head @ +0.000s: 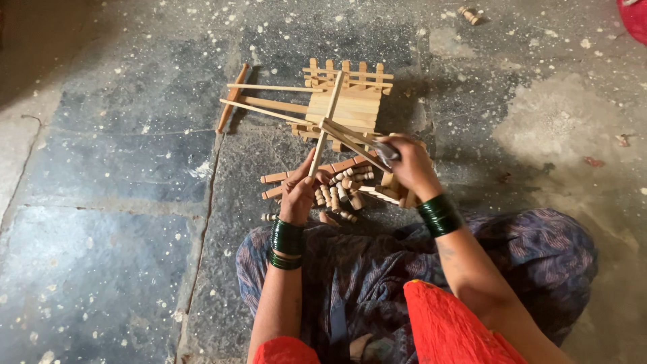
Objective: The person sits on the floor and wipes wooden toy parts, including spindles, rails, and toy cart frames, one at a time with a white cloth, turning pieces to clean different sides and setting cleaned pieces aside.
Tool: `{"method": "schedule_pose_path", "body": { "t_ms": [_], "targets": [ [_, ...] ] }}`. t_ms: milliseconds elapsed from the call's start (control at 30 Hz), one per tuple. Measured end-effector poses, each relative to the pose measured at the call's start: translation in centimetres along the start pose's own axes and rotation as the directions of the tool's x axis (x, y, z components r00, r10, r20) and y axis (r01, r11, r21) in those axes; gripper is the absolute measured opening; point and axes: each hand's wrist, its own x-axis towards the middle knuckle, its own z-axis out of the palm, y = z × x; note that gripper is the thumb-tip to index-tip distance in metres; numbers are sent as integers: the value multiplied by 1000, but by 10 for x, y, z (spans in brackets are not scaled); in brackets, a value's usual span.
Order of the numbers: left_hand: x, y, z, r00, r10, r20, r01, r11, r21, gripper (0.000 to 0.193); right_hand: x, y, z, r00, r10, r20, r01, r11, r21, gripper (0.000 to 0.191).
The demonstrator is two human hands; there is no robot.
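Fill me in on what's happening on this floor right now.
A person sits cross-legged on a speckled stone floor, working on a small wooden slatted frame. The left hand holds a thin wooden stick upright against the frame. The right hand grips a grey tool at the frame's near edge. A pile of short wooden pegs lies between the hands.

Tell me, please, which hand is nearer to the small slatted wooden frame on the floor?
Right. The right hand sits just below the frame, its tool almost at the frame's edge. The left hand is lower, over the dowels, holding a stick.
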Motion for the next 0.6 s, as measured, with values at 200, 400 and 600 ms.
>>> {"method": "schedule_pose_path", "body": {
  "t_ms": [200,400,600],
  "targets": [
    [0,-2,8,999,-17,35,15,999,37,68,-5,-13,-20,986,44,-159,-47,999,-13,33],
    [-2,1,7,999,-35,13,36,999,-38,67,5,-67,20,975,-167,-145,172,985,22,44],
    [1,3,0,998,-23,-63,23,1000,5,69,-23,-47,24,993,-48,-105,33,990,-138,47]
  ]
}}
